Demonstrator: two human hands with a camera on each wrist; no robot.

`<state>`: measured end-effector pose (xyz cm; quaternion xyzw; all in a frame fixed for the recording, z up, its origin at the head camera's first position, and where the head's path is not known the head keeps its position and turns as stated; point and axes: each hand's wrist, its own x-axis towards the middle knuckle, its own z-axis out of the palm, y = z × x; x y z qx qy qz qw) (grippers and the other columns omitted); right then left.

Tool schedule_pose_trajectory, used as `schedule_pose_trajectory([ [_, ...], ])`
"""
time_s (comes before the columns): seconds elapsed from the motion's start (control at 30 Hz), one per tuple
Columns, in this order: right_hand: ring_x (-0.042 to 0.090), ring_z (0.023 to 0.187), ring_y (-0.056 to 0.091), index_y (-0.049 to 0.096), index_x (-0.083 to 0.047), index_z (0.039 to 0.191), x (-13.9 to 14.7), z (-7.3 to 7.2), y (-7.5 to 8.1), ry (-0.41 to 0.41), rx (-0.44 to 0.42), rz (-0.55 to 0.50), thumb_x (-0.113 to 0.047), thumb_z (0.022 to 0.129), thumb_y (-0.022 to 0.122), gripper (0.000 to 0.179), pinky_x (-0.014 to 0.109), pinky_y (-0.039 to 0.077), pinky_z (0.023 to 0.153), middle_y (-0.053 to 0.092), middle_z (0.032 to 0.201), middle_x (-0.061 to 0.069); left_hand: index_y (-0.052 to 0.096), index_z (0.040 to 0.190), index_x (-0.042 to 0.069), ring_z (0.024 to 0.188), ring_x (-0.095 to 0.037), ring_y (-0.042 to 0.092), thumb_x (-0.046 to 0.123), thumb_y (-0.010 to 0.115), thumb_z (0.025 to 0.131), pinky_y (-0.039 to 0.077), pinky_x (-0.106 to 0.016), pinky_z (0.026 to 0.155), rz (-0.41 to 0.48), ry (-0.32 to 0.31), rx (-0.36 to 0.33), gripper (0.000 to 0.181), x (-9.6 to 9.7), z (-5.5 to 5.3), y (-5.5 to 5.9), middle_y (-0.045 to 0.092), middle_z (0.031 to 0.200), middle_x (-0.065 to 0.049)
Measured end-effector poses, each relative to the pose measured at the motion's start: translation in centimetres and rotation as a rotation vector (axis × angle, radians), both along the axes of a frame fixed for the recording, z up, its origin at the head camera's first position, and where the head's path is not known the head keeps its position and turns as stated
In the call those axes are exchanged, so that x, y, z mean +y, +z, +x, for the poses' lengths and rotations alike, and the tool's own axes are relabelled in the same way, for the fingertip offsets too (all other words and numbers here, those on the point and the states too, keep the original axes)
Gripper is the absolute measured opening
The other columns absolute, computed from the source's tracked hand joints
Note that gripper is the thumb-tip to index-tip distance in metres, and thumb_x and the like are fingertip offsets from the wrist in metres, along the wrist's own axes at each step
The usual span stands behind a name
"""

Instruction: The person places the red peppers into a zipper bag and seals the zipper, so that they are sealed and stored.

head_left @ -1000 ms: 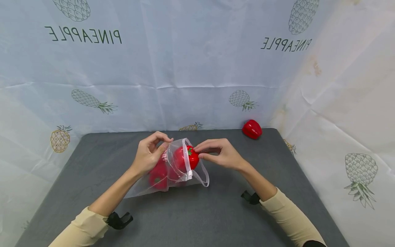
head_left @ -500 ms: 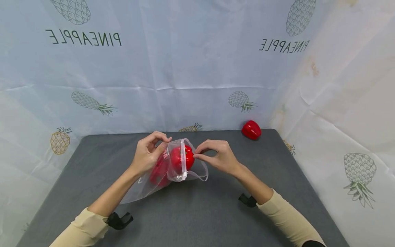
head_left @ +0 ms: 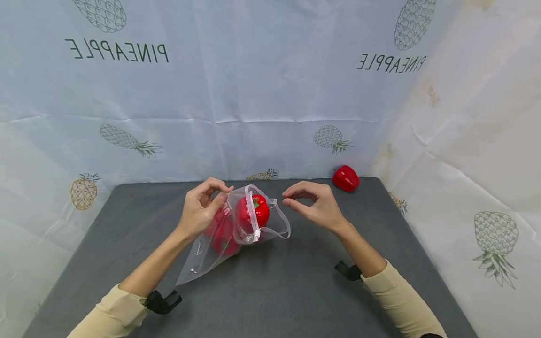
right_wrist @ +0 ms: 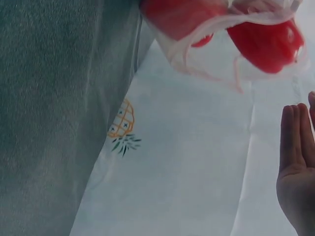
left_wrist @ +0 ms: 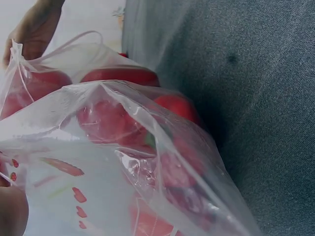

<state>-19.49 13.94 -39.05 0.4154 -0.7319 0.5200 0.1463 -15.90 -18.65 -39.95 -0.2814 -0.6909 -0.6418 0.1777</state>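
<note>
My left hand [head_left: 196, 211] pinches the upper edge of a clear zip bag [head_left: 196, 258] with red prints; its thumb [left_wrist: 12, 211] shows at the edge of the left wrist view. Several red bell peppers [head_left: 224, 237] lie inside, blurred by the plastic. One more bell pepper [head_left: 261, 211] with a green stem sits at the mouth, partly behind the white zip strip [head_left: 252, 209]. The mouth gapes toward the right, its rim bowed out. My right hand [head_left: 317, 206] is just right of that rim, holding nothing, its fingers [right_wrist: 291, 142] extended in the right wrist view.
Another red bell pepper [head_left: 345, 178] lies at the far right corner of the grey table [head_left: 287, 300]. A pale curtain [head_left: 270, 80] with pineapple prints rises behind the table and along its sides.
My right hand has let go of the bell pepper at the bag's mouth and moved right. The pepper stays within the mouth. My left hand keeps its hold, and the bag's lower end has swung slightly.
</note>
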Motion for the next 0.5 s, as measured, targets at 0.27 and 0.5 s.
schedule_pose_trajectory([
  [0.27,0.005,0.102,0.079,0.078,0.002,0.113,2.9,-2.1,0.0,-0.025,-0.026,-0.045,0.017,0.084,0.082,0.033,0.025,0.064,0.097,0.076,0.109,0.029,0.062,0.111,-0.016,0.117,-0.006,0.073,-0.021,0.063,0.097,0.057,-0.015,0.068,0.010,-0.003,-0.004,0.015,-0.2,0.1,0.0,0.068,0.112,0.004],
  [0.5,-0.003,0.096,0.077,0.077,0.005,0.117,7.1,-5.2,-0.5,-0.215,-0.079,-0.035,0.013,0.090,0.079,0.029,0.017,0.064,0.089,0.081,0.110,0.008,0.062,0.111,-0.015,0.118,-0.003,0.073,-0.020,0.063,0.097,0.059,-0.014,0.074,0.001,0.017,-0.010,0.015,-0.4,0.2,0.1,0.068,0.112,0.006],
])
